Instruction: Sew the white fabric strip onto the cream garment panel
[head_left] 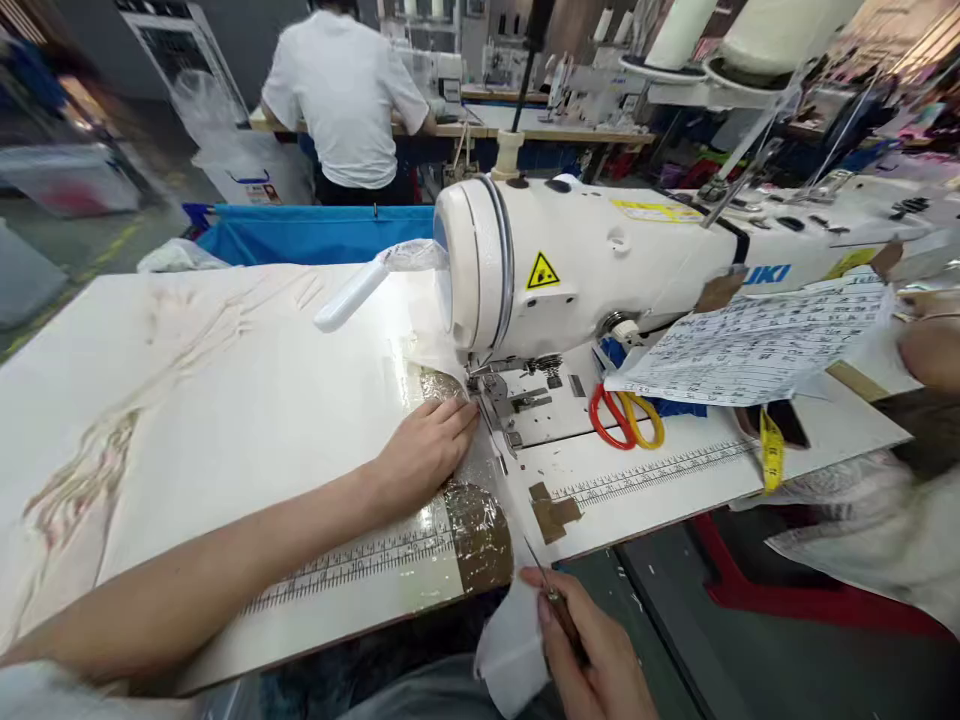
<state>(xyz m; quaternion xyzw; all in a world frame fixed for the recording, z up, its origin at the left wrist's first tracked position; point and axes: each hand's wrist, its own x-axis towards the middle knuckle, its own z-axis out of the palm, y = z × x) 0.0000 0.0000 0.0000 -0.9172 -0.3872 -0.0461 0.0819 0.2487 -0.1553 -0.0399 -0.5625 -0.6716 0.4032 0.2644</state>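
Observation:
My left hand [427, 445] lies flat beside the needle area of the white sewing machine [585, 260]. Its fingers rest on thin white fabric [480, 455], right next to the metal presser foot [491, 385]. In my right hand [600, 650], below the table's front edge, is an awl [559, 605] with a dark wooden handle; its thin metal point reaches up to the fabric strip. That strip runs from the presser foot over the table edge, and its loose end [514, 650] hangs beside my right fingers. Whether those fingers also pinch the cloth, I cannot tell.
Scissors [626, 415] with red and yellow handles lie right of the foot, near a handwritten sheet [757, 340] and a yellow tape measure [771, 450]. Pale fabric pieces [82, 480] spread over the left tabletop. Behind stands a blue cloth bin [315, 235]; a person [341, 95] sits beyond.

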